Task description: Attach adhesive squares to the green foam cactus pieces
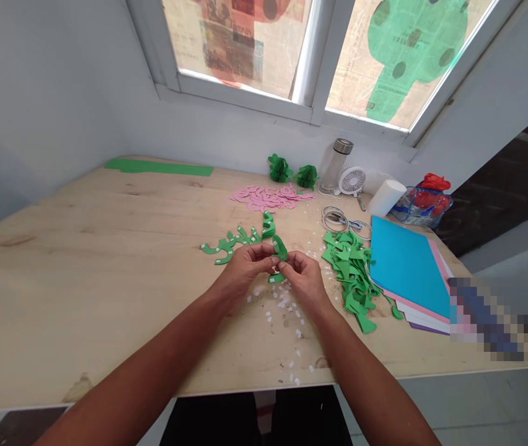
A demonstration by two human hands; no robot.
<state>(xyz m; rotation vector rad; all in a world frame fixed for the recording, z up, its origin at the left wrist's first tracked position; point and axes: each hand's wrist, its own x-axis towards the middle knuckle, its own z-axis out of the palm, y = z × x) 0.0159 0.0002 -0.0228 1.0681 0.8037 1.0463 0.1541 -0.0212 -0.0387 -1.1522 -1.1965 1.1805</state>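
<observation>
Both hands meet at the centre of the frame. The left hand [255, 262] and the right hand [302, 272] each pinch the same green piece [279, 248], fingertips close together. Just left of it, curved green cutouts [230, 244] bearing small white squares lie on the table [119, 272]; a stacked green cutout [268, 225] sits just above the hands. White bits [286, 303] are scattered below. Right of centre, a heap of green scraps [351, 272] lies beside a blue sheet [408, 263], which tops a paper stack. Pink cutouts [271, 197] lie above centre, below two green folded ornaments [279, 168]. A bottle [335, 166] stands beside a small fan [352, 180] at upper right.
</observation>
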